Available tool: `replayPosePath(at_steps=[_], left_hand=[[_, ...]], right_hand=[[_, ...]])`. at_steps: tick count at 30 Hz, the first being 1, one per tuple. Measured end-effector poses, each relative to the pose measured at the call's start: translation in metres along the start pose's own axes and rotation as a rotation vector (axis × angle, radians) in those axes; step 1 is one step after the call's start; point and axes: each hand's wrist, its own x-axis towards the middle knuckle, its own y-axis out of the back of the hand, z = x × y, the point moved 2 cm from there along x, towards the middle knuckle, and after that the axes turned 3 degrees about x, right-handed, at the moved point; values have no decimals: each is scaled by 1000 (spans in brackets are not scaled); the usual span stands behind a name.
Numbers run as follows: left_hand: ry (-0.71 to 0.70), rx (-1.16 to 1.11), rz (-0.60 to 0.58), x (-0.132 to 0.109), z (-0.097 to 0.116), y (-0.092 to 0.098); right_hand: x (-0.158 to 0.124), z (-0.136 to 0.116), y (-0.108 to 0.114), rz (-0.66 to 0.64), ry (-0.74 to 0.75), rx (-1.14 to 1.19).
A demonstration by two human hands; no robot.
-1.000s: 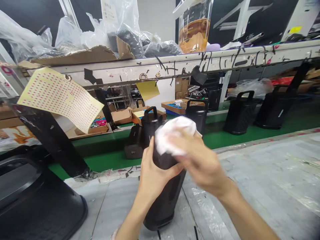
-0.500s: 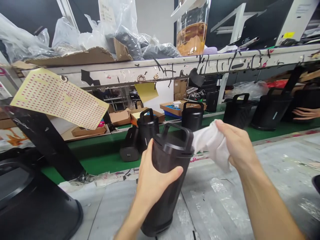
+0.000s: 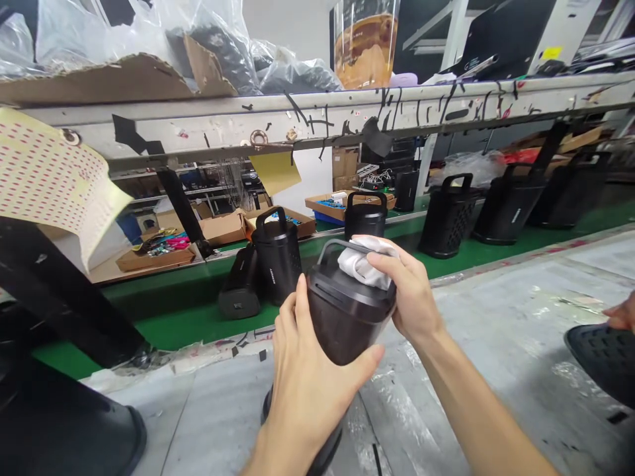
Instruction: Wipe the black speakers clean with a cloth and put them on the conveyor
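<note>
A tall black speaker [image 3: 342, 317] with a carry handle stands tilted on the grey worktable [image 3: 496, 317], top leaning toward me. My left hand [image 3: 307, 383] is wrapped round its body just below the top. My right hand [image 3: 411, 291] grips a white cloth [image 3: 360, 264] and presses it onto the speaker's top, under the handle.
Several more black speakers [image 3: 278, 261] stand on the green conveyor [image 3: 198, 317] behind. A large black housing [image 3: 64, 436] sits at lower left. At the right edge another person's hand [image 3: 620, 316] rests on a black grille part [image 3: 602, 354]. A cluttered shelf [image 3: 322, 112] runs overhead, with a yellow sticker sheet [image 3: 44, 178] hanging.
My right hand has brought the cloth from the speaker's right side back onto its top. The speaker is tipped more toward me. Another person's hand and grille part have come in at right.
</note>
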Motion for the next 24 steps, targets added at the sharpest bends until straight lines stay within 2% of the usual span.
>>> replayPosePath(at_steps=[3, 6, 8, 12, 13, 15, 17, 20, 21, 22, 24], left_hand=[[-70, -59, -75, 10, -11, 6], [-101, -281, -187, 28, -30, 11], [-57, -465, -267, 39, -44, 11], [44, -673, -545, 45, -58, 1], [48, -702, -572, 45, -58, -1], [32, -742, -542, 44, -57, -3], [28, -758, -488, 44, -56, -5], [77, -784, -463, 45, -56, -9], [92, -792, -469, 46, -57, -10], [103, -799, -475, 46, -57, -10], [101, -804, -466, 47, -56, -10]], right_hand=[[5, 5, 3, 1, 3, 54], [10, 11, 5, 12, -13, 108], [11, 15, 5, 42, -20, 126], [16, 19, 7, 56, -42, 134], [18, 18, 10, 46, -71, 93], [21, 12, 18, 77, -106, -41], [21, -1, 27, 217, -4, -135], [6, -23, 29, 448, 412, -159], [0, -26, 24, 441, 518, -208], [-5, -25, 16, 367, 580, -292], [-11, -13, -1, 111, 593, -496]])
